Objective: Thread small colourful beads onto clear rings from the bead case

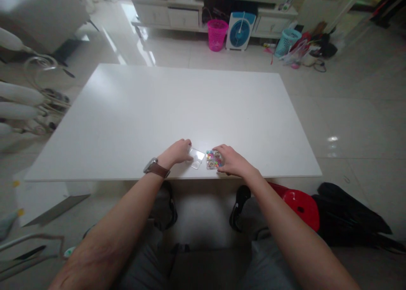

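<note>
Near the front edge of the white table (pixel 177 99), my left hand (pixel 178 151) is closed on a clear plastic lid (pixel 197 158), thumb and fingers at its left side. The lid looks see-through and slightly tilted. To its right, my right hand (pixel 232 160) grips the right side of a small clear compartment box (pixel 210 160). Small multicoloured pieces, too small to name, fill the box's compartments. A narrow gap separates lid and box. My fingers hide the box's right edge.
A red stool (pixel 301 207) stands below the table's front right, beside a black bag (pixel 349 218). Beyond the far edge are a pink basket (pixel 217 36), a blue and white fan (pixel 240 32) and a light blue basket (pixel 287 42).
</note>
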`<state>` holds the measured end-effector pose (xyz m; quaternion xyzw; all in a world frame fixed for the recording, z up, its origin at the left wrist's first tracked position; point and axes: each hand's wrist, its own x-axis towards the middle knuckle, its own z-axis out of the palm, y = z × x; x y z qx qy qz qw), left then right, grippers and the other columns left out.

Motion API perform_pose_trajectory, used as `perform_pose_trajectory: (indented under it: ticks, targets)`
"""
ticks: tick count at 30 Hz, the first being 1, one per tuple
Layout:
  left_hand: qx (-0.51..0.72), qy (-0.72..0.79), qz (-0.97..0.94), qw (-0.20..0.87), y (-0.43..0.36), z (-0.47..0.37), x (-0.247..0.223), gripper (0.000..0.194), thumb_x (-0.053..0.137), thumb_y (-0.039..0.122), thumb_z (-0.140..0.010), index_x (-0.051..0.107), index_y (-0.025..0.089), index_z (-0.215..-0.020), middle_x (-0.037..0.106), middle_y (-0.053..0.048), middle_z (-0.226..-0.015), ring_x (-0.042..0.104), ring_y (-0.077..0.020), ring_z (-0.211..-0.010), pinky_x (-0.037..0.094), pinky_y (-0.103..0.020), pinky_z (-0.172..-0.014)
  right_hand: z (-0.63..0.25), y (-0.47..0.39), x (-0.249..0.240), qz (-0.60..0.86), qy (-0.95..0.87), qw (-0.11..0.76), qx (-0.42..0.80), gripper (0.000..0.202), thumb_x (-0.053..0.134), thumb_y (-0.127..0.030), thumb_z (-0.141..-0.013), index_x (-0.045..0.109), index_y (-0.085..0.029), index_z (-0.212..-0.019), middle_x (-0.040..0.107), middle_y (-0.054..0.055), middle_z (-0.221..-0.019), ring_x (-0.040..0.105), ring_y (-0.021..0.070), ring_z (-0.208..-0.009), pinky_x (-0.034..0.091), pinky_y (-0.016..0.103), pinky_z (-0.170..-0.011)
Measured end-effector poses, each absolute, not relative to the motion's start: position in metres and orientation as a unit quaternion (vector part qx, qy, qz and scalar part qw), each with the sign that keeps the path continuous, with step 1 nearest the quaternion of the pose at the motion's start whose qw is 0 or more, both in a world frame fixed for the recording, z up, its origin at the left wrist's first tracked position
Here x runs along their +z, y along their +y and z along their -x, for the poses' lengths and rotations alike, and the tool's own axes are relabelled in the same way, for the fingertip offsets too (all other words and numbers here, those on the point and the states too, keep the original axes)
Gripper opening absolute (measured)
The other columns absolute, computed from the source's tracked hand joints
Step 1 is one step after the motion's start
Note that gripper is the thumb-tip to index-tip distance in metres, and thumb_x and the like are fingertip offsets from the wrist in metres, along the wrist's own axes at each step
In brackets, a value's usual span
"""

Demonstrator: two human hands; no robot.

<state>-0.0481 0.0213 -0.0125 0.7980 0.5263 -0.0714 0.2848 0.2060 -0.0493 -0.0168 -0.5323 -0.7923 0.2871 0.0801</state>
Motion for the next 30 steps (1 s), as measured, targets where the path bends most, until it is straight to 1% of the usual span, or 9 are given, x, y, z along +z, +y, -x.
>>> perform_pose_trajectory:
  ticks: [2,4,6,8,12,20,23,26,30]
  targets:
    - [-0.07,0.495,-0.82,0.279,0.018,0.047,-0.015,0.071,0.086,0.031,-0.062,0.057,0.019,-0.126,0.061,-0.012,-0.119,0.063,-0.028,-0.109,0.051,-0.035,-0.093,-0.204,-0.051,-0.017,0.531,-0.795,0.071,0.285,0.071,0.076,-0.011,-0.066,0.054,-0.022,-0.133,0.057,0.011,-0.13,0.055,0.0278,-0.119,0.049,0.041,-0.098]
    - [-0.076,0.468,-0.834,0.282,0.014,0.046,-0.017,0.082,0.089,0.024,-0.055,0.055,0.023,-0.129,0.055,-0.012,-0.127,0.058,-0.0295,-0.116,0.051,-0.037,-0.097,-0.202,-0.052,-0.018,0.53,-0.799,0.062,0.278,0.07,0.073,-0.007,-0.067,0.054,-0.022,-0.134,0.057,0.011,-0.131,0.054,0.0274,-0.119,0.049,0.04,-0.097]
    - [-0.08,0.46,-0.84,0.276,0.01,0.044,-0.018,0.078,0.084,0.012,-0.056,0.056,0.025,-0.127,0.053,-0.01,-0.127,0.058,-0.0282,-0.114,0.051,-0.037,-0.097,-0.2,-0.053,-0.018,0.534,-0.801,0.051,0.265,0.067,0.07,-0.006,-0.069,0.054,-0.022,-0.133,0.058,0.011,-0.129,0.055,0.0265,-0.117,0.049,0.039,-0.095]
    - [-0.077,0.458,-0.843,0.27,0.007,0.043,-0.019,0.069,0.075,0.004,-0.06,0.055,0.024,-0.124,0.052,-0.009,-0.124,0.063,-0.024,-0.104,0.053,-0.036,-0.093,-0.198,-0.053,-0.015,0.539,-0.803,0.039,0.251,0.063,0.07,-0.007,-0.072,0.055,-0.022,-0.131,0.058,0.011,-0.125,0.056,0.0256,-0.113,0.049,0.037,-0.093]
    - [-0.082,0.463,-0.841,0.268,0.002,0.037,-0.021,0.064,0.073,0.006,-0.064,0.052,0.02,-0.123,0.049,-0.01,-0.122,0.067,-0.0182,-0.085,0.055,-0.034,-0.084,-0.197,-0.052,-0.006,0.544,-0.803,0.039,0.24,0.057,0.072,-0.015,-0.075,0.054,-0.022,-0.129,0.06,0.01,-0.118,0.058,0.0252,-0.106,0.049,0.036,-0.089]
    - [-0.029,0.462,-0.842,0.278,-0.006,0.017,-0.029,0.07,0.081,0.013,-0.064,0.048,0.018,-0.125,0.048,-0.011,-0.123,0.066,-0.0221,-0.094,0.055,-0.036,-0.09,-0.195,-0.051,0.005,0.56,-0.794,0.091,0.217,0.056,0.071,-0.019,-0.076,0.052,-0.022,-0.128,0.058,0.01,-0.12,0.055,0.027,-0.109,0.048,0.038,-0.09]
    - [-0.004,0.453,-0.834,0.315,-0.007,0.013,-0.026,0.076,0.08,0.011,-0.063,0.046,0.016,-0.131,0.049,-0.012,-0.122,0.064,-0.0223,-0.097,0.056,-0.035,-0.092,-0.19,-0.054,0.001,0.556,-0.796,0.082,0.223,0.054,0.071,-0.021,-0.078,0.052,-0.022,-0.128,0.059,0.01,-0.121,0.056,0.0269,-0.108,0.049,0.038,-0.089]
    - [0.01,0.449,-0.818,0.359,-0.007,0.011,-0.023,0.078,0.077,0.008,-0.064,0.045,0.015,-0.135,0.049,-0.012,-0.124,0.064,-0.0195,-0.09,0.057,-0.034,-0.089,-0.188,-0.055,-0.004,0.554,-0.795,0.076,0.235,0.054,0.071,-0.02,-0.078,0.052,-0.022,-0.129,0.058,0.01,-0.121,0.055,0.0266,-0.109,0.049,0.039,-0.091]
    - [0.035,0.436,-0.815,0.379,-0.006,0.012,-0.024,0.071,0.074,0.009,-0.067,0.047,0.017,-0.132,0.051,-0.011,-0.123,0.063,-0.0191,-0.091,0.057,-0.034,-0.09,-0.185,-0.055,-0.009,0.542,-0.803,0.07,0.237,0.058,0.07,-0.017,-0.077,0.05,-0.022,-0.132,0.058,0.011,-0.124,0.054,0.0265,-0.114,0.048,0.039,-0.096]
